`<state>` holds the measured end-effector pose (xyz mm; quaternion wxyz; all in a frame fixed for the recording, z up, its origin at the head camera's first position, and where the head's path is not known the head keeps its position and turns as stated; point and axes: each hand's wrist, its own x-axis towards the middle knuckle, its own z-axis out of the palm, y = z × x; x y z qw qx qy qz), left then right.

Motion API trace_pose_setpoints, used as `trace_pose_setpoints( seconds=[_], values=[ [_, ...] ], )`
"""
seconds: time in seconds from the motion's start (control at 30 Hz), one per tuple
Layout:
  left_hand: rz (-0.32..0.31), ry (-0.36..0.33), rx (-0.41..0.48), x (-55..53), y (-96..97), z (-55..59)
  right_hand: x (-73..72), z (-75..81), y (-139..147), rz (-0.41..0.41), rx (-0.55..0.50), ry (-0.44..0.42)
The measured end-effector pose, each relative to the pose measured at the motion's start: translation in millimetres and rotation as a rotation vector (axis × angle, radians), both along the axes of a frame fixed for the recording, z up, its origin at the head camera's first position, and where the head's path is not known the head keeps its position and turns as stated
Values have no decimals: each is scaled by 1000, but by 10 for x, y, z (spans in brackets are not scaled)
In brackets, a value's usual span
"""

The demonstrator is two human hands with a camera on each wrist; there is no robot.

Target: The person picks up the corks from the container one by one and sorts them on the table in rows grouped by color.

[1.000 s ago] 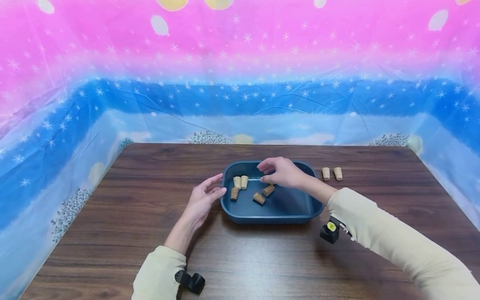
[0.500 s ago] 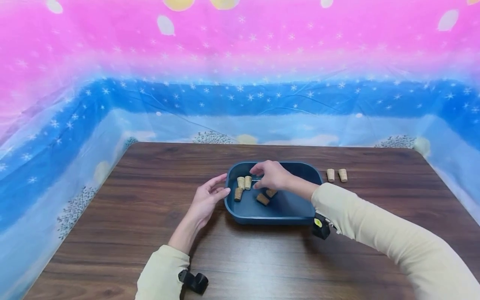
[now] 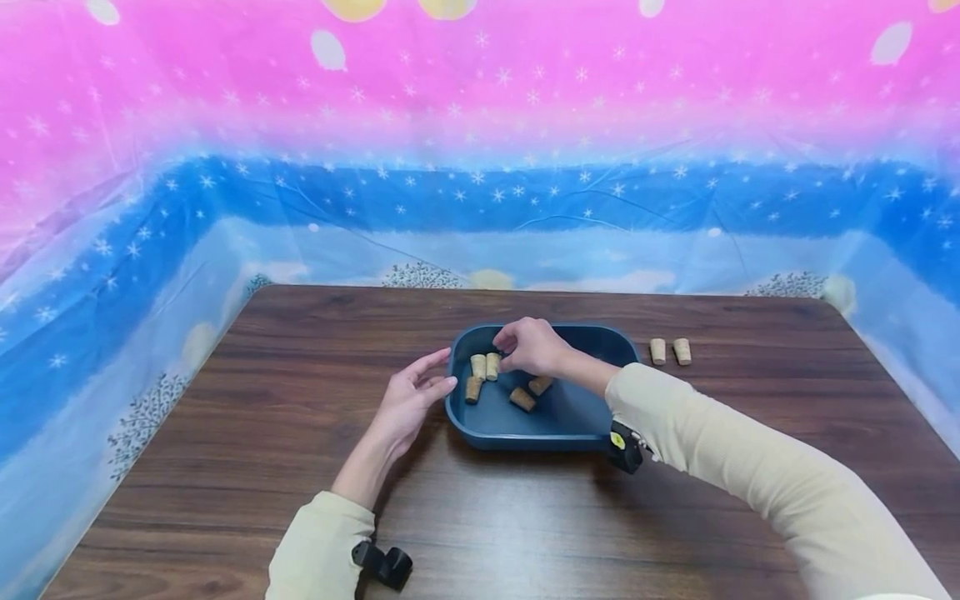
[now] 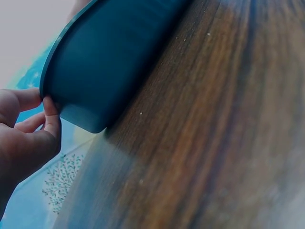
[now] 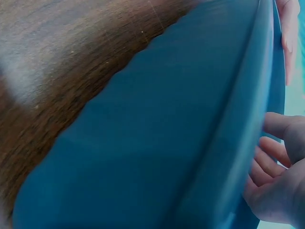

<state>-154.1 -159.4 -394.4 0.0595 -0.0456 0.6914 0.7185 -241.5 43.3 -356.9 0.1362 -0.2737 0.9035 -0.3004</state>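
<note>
A dark blue tray (image 3: 555, 429) stands on the wooden table with several corks inside. Two pale corks stand side by side at its left, the nearer-to-centre cork (image 3: 492, 367) beside my right fingertips. A darker cork (image 3: 473, 390) is just in front of them, and another brown cork (image 3: 522, 399) lies on its side near the middle. My left hand (image 3: 405, 404) holds the tray's left rim between thumb and fingers. My right hand (image 3: 534, 348) reaches over the tray with thumb and fingers apart; in the right wrist view the tray wall partly hides its fingertips.
Two more pale corks, one a cork (image 3: 657, 351) and the other a cork (image 3: 682, 351), stand on the table (image 3: 225, 467) right of the tray. A patterned cloth (image 3: 480, 192) hangs behind and at both sides.
My right hand has moved left and lower across the tray, to the pale corks. My left hand has stayed at the tray's rim.
</note>
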Motion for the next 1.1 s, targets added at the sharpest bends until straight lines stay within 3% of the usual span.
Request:
trace_pose_setpoints(
  seconds=[0.37,0.63,1.1],
  values=[
    [-11,4,13,-3,10,9,7,-55,-95,18,28,16],
    [-8,7,15,-18,27,-14,19,-118,-144,40,104,30],
    [-8,4,18,1,-13,-14,-13,-47,-130,74,77,-18]
  ],
)
